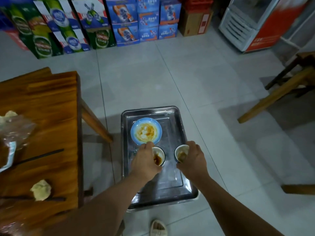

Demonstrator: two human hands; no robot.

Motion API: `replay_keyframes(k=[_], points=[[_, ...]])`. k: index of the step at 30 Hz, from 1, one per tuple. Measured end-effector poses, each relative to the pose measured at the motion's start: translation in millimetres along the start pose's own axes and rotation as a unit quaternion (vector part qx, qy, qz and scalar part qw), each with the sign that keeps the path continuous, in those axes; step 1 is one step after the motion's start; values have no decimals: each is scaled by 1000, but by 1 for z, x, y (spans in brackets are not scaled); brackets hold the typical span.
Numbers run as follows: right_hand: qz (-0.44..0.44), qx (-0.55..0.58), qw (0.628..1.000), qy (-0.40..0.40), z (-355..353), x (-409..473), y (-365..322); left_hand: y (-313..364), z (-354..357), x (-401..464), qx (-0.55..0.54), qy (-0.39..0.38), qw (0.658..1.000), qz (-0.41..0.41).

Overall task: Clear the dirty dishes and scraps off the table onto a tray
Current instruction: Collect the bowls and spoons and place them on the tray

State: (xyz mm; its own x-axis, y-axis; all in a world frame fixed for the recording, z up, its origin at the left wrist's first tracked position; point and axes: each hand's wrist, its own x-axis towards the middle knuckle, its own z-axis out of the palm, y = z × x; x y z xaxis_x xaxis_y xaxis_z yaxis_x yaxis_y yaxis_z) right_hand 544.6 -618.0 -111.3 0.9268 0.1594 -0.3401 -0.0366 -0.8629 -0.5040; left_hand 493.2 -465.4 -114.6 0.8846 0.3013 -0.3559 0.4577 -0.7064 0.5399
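A steel tray (177, 120) stands low beside the wooden table (51, 106). A blue plate (158, 132) smeared with sauce lies in the tray's far half. My left hand (144, 160) grips a small white bowl (161, 155) with dark sauce in it, just behind the plate. My right hand (190, 158) grips a second small bowl (180, 153) with brown residue, to the right of the first. Both bowls are over the tray's middle. On the table lie a crumpled napkin (41, 189), dark chopsticks (40, 156) and a plastic wrapper (17, 132).
Stacked beer and drink cartons (95, 23) line the far wall, with a display fridge (247, 24) at the right. Wooden benches (279, 92) stand on the grey tile floor to the right. A slippered foot (158, 228) shows below the tray.
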Motion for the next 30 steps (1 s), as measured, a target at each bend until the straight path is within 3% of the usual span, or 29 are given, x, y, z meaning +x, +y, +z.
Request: replay_keyframes(k=[15,30], points=[[-9,-24,999,-33,83,110,89,-11,127,123,132,3,991,37],[-104,-103,989,30,130,179,97,-43,158,159,160,54,985,35]])
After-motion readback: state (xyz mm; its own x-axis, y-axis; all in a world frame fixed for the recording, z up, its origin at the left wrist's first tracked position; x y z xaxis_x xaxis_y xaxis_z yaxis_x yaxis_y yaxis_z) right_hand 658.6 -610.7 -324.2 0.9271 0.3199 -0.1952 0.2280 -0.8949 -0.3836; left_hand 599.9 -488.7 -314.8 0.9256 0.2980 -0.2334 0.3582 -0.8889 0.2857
